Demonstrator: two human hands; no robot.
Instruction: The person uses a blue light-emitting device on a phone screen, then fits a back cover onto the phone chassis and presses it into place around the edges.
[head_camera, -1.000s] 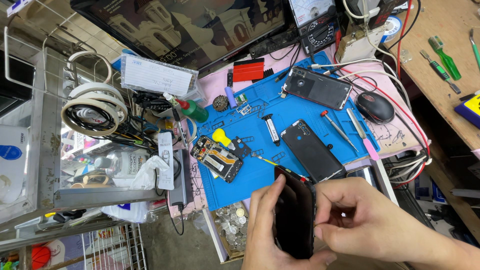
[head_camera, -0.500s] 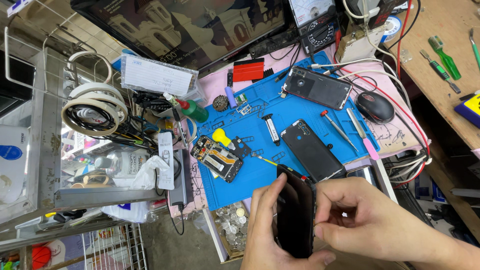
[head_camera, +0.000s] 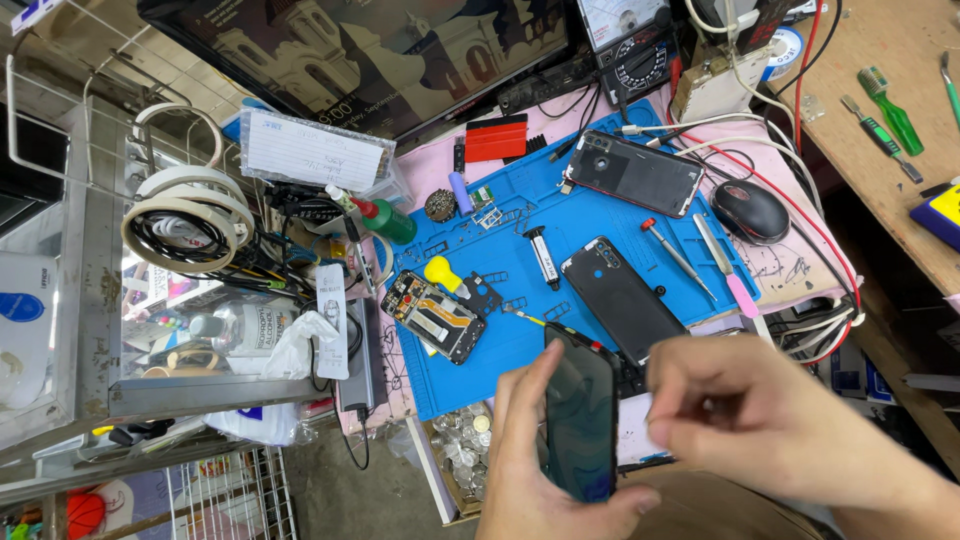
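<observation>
From the head camera, the left hand (head_camera: 545, 480) grips a dark, glossy slab-shaped phone (head_camera: 580, 415) upright at the near edge of the bench, thumb along its left side and fingers wrapped behind and under it. The right hand (head_camera: 760, 420) sits just right of the phone with its fingers curled together near the phone's right edge; whether they pinch anything cannot be told. Beyond the hands lies a blue rubber work mat (head_camera: 520, 240) carrying an opened phone body with exposed circuit boards (head_camera: 440, 315), a black phone back cover (head_camera: 620, 295), another dark phone with a red-edged frame (head_camera: 635, 172) and a red-tipped metal screwdriver (head_camera: 675, 255). A black computer mouse (head_camera: 750, 210) rests right of the mat.
</observation>
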